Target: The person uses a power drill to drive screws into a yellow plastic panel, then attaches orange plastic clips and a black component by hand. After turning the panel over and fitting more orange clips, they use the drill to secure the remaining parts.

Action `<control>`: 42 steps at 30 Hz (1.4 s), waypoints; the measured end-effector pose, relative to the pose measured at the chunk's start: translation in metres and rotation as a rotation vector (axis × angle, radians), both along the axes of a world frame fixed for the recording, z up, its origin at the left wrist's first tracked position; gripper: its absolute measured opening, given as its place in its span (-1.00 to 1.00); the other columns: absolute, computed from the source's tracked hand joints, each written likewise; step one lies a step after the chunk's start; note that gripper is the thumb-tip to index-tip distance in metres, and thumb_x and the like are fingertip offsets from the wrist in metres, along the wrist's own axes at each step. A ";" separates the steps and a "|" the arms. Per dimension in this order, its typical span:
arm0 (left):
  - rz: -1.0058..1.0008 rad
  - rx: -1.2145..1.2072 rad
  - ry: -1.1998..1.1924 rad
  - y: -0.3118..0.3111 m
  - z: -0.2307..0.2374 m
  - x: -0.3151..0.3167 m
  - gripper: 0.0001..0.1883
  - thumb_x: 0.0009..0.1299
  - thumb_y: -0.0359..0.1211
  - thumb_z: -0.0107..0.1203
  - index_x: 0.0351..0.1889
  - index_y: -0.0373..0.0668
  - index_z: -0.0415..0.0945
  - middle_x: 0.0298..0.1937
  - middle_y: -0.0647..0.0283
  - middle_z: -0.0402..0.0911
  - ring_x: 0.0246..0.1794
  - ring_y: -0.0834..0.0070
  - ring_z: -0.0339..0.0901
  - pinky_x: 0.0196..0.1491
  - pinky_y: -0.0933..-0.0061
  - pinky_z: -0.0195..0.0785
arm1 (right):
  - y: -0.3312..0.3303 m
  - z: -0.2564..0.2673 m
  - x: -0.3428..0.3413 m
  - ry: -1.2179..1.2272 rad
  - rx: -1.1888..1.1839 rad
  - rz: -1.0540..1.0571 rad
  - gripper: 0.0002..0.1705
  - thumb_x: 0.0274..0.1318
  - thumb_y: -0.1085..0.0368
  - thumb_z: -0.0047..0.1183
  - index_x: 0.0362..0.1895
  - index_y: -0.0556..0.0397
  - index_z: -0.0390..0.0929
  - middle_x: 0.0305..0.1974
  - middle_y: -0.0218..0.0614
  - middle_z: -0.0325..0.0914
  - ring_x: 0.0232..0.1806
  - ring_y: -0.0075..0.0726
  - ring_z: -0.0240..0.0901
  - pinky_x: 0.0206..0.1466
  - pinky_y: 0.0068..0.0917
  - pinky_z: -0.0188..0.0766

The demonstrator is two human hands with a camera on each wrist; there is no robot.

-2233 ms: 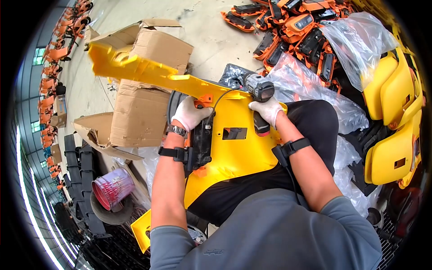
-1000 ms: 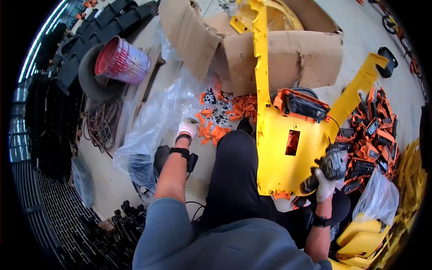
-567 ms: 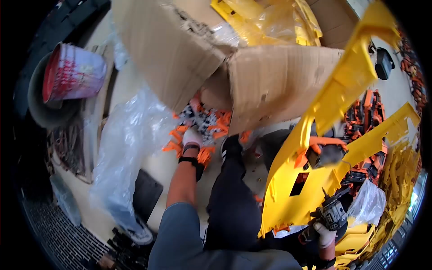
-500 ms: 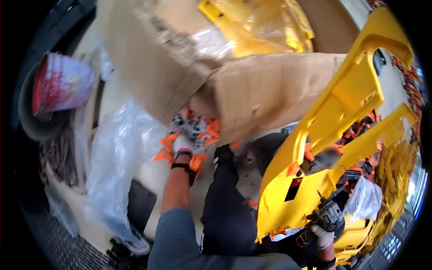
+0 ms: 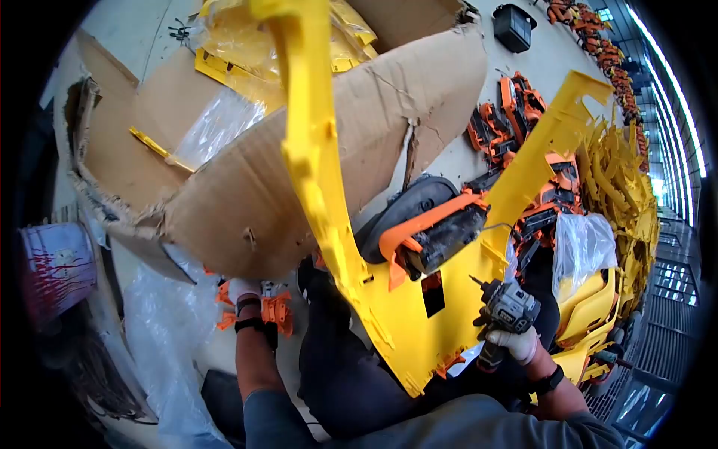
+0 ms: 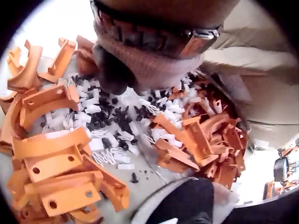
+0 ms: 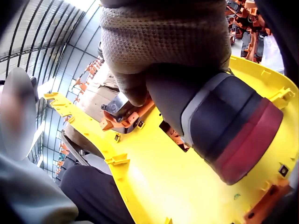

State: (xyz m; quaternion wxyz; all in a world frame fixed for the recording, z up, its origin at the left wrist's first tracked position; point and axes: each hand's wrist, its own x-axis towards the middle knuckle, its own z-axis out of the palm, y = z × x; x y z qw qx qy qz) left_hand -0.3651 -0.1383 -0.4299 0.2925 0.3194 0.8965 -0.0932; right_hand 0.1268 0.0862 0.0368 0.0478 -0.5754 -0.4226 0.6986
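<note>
Head view has turned; cardboard box (image 5: 232, 217) hides more of left hand (image 5: 244, 288)

Black-and-white fasteners (image 6: 93, 108) lie mid-frame in the left wrist view, beneath that nearer hand; its fingertips are unclear, so its grip cannot be told. Lower right of the head view, the right hand (image 5: 516, 344) grips a drill (image 5: 512, 307). Between hands, a yellow panel (image 5: 393, 322) runs lengthwise upward, cut off at top.
</note>
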 end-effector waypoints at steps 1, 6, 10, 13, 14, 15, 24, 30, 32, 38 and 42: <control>0.049 0.004 -0.042 0.013 0.042 0.007 -0.64 0.39 -0.06 0.01 -0.07 -0.04 0.64 -0.04 0.05 0.68 0.01 0.04 0.61 0.03 0.09 0.49 | -0.001 0.001 0.001 0.010 0.023 0.007 -0.32 0.01 0.55 0.20 0.28 0.12 0.34 0.01 -0.13 0.56 0.00 -0.20 0.55 0.06 -0.27 0.55; 0.290 0.547 -0.148 0.004 0.133 0.027 -0.77 0.30 -0.26 0.11 -0.26 -0.22 0.62 -0.22 0.04 0.70 -0.16 0.09 0.65 -0.07 0.13 0.48 | -0.013 0.001 0.020 0.122 0.087 0.000 -0.38 -0.01 0.59 0.11 0.23 0.17 0.37 0.00 -0.14 0.55 -0.01 -0.21 0.54 0.05 -0.30 0.55; 0.608 0.846 -0.462 0.029 0.282 0.040 -0.83 0.26 -0.52 0.16 -0.18 -0.34 0.58 -0.38 0.16 0.67 -0.39 0.41 0.62 -0.31 0.38 0.49 | -0.027 -0.004 0.036 0.239 0.038 -0.108 -0.48 0.00 0.53 0.09 0.13 0.25 0.42 -0.12 -0.12 0.61 -0.19 -0.25 0.61 -0.08 -0.38 0.57; 0.547 0.990 -0.568 0.042 0.368 0.047 -0.80 0.34 -0.49 0.13 -0.12 -0.39 0.56 -0.35 0.14 0.67 -0.42 0.44 0.63 -0.35 0.47 0.52 | -0.034 -0.019 0.042 0.377 0.076 -0.184 -0.57 0.02 0.46 0.10 0.04 0.25 0.43 -0.17 -0.10 0.60 -0.29 -0.25 0.60 -0.16 -0.38 0.57; 0.473 1.008 -0.598 0.055 0.405 0.057 -0.77 0.35 -0.48 0.11 -0.07 -0.40 0.56 -0.34 0.14 0.67 -0.42 0.44 0.64 -0.34 0.47 0.53 | -0.032 -0.028 0.044 0.396 0.112 -0.206 -0.54 0.02 0.43 0.10 0.07 0.25 0.42 -0.14 -0.09 0.60 -0.27 -0.23 0.59 -0.15 -0.37 0.57; 0.408 1.022 -0.632 0.071 0.436 0.069 -0.73 0.36 -0.47 0.10 -0.02 -0.41 0.56 -0.34 0.14 0.67 -0.42 0.44 0.64 -0.34 0.47 0.53 | -0.028 -0.035 0.047 0.408 0.145 -0.224 -0.50 0.01 0.40 0.10 0.09 0.24 0.42 -0.12 -0.07 0.59 -0.25 -0.21 0.59 -0.14 -0.36 0.57; 0.288 1.051 -0.422 0.152 0.469 0.152 -0.75 0.28 -0.58 0.10 -0.08 -0.42 0.61 -0.29 0.13 0.69 -0.39 0.46 0.64 -0.30 0.51 0.52 | 0.057 -0.028 0.028 0.358 0.451 -0.157 -0.64 0.01 0.35 0.22 -0.07 0.23 0.57 -0.23 -0.26 0.64 -0.30 -0.38 0.59 -0.18 -0.45 0.55; 0.531 1.154 -0.503 0.134 0.453 0.203 -0.77 0.36 -0.54 0.11 -0.05 -0.43 0.56 -0.30 0.15 0.67 -0.43 0.50 0.62 -0.37 0.56 0.49 | 0.057 -0.030 -0.002 0.167 0.558 0.299 -0.49 -0.07 0.11 0.31 -0.06 0.15 0.60 -0.22 -0.20 0.65 -0.20 -0.34 0.58 -0.04 -0.39 0.52; 0.586 1.214 -0.498 0.130 0.449 0.203 -0.78 0.37 -0.53 0.11 -0.05 -0.41 0.55 -0.34 0.18 0.65 -0.48 0.54 0.59 -0.42 0.58 0.46 | 0.045 -0.019 -0.008 -0.046 0.595 0.521 -0.41 -0.07 0.11 0.28 0.06 0.12 0.53 -0.12 -0.07 0.63 -0.08 -0.12 0.59 0.06 -0.33 0.49; 0.749 1.307 -0.459 0.132 0.432 0.177 -0.81 0.37 -0.50 0.13 -0.08 -0.36 0.58 -0.34 0.16 0.66 -0.44 0.52 0.59 -0.37 0.55 0.46 | 0.004 -0.042 -0.020 -0.442 0.898 0.881 -0.22 -0.05 0.31 0.18 0.34 -0.02 0.26 0.08 0.02 0.47 0.14 0.12 0.44 0.20 -0.17 0.38; 0.586 1.205 -0.237 0.136 0.413 0.169 -0.81 0.36 -0.42 0.16 -0.13 -0.33 0.61 -0.29 0.19 0.68 -0.39 0.54 0.58 -0.34 0.53 0.45 | -0.005 -0.056 -0.018 -0.469 0.918 0.986 -0.02 -0.17 0.18 0.36 0.41 -0.08 0.21 0.13 0.01 0.43 0.21 0.12 0.36 0.28 -0.18 0.32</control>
